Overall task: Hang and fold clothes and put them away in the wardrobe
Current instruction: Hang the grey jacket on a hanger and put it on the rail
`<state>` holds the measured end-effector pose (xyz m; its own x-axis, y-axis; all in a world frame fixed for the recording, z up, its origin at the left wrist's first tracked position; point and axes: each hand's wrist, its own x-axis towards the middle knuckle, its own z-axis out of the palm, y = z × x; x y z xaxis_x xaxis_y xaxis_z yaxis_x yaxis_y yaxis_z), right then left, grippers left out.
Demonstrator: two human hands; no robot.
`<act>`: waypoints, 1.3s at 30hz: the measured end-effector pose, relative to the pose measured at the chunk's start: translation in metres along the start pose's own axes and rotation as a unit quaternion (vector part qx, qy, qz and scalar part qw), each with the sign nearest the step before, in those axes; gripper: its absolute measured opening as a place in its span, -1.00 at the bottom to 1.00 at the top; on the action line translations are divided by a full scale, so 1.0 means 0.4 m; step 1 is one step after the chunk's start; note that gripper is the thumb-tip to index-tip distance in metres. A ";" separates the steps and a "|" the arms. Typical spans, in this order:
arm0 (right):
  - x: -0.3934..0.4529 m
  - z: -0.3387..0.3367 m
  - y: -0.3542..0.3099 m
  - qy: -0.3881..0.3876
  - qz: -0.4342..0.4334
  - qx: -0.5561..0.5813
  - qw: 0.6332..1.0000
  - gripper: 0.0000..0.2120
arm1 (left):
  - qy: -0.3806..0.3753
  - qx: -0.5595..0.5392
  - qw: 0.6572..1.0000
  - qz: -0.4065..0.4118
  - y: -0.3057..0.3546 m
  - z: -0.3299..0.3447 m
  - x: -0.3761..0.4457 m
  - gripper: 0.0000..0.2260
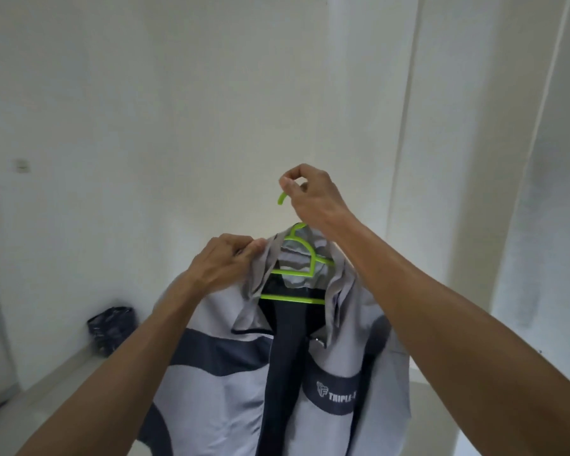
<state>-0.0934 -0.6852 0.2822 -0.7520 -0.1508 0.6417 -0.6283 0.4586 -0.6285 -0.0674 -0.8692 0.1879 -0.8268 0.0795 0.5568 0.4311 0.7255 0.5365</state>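
Jacket [231, 373] in pale grey with dark navy bands hangs in front of us on a lime-green plastic hanger [298, 274], its front open and a white "TRIPLE" logo on the chest band. We hold it up in the air before a white wall [178, 93]. Our right hand [310, 195] is curled around the hanger's hook, pinching it near the top. Our left hand [224, 261] grips the grey collar fabric at the jacket's shoulder, fingers bunched on the cloth. Low against the wall to the left sits a dark bin lined with a plastic bag [111, 327].
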 end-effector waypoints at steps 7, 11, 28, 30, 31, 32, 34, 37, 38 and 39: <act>0.039 -0.049 -0.014 0.028 -0.009 0.037 0.999 -0.88 | -0.009 -0.073 0.997 0.037 -0.009 -0.063 0.004 -0.87; 0.047 -0.080 -0.015 0.045 -0.004 0.005 0.999 -0.85 | 0.006 -0.106 0.994 0.034 -0.002 -0.100 0.007 -0.89; -0.006 -0.121 0.033 0.041 -0.081 -0.120 0.989 -0.93 | 0.098 -0.056 0.992 -0.052 -0.053 -0.169 -0.076 -0.65; -0.001 -0.119 0.036 0.048 -0.068 -0.076 0.994 -0.91 | 0.075 -0.028 0.995 -0.062 -0.060 -0.164 -0.088 -0.57; 0.004 -0.121 0.034 0.055 -0.060 -0.037 0.996 -0.90 | 0.044 -0.014 0.996 -0.080 -0.067 -0.159 -0.098 -0.52; 0.011 -0.123 0.028 0.061 -0.055 0.000 0.997 -0.89 | 0.012 -0.005 0.995 -0.099 -0.080 -0.155 -0.106 -0.48; 0.025 -0.119 0.012 0.052 -0.054 0.025 0.997 -0.88 | -0.014 -0.006 0.991 -0.135 -0.112 -0.145 -0.113 -0.57; 0.037 -0.098 -0.008 0.006 -0.047 0.022 0.999 -0.87 | -0.007 0.017 0.990 -0.137 -0.114 -0.144 -0.107 -0.75; 0.042 -0.090 -0.011 0.003 -0.040 0.039 0.998 -0.87 | -0.015 0.013 0.992 -0.123 -0.107 -0.143 -0.098 -0.70; 0.046 -0.082 -0.013 0.009 -0.035 0.058 0.998 -0.86 | -0.024 -0.003 0.994 -0.102 -0.091 -0.141 -0.091 -0.69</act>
<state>-0.0974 -0.6618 0.3119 -0.7022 -0.1637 0.6929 -0.6990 0.3436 -0.6271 -0.0325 -0.9368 0.1839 -0.9133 -0.0369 0.4055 0.2542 0.7263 0.6387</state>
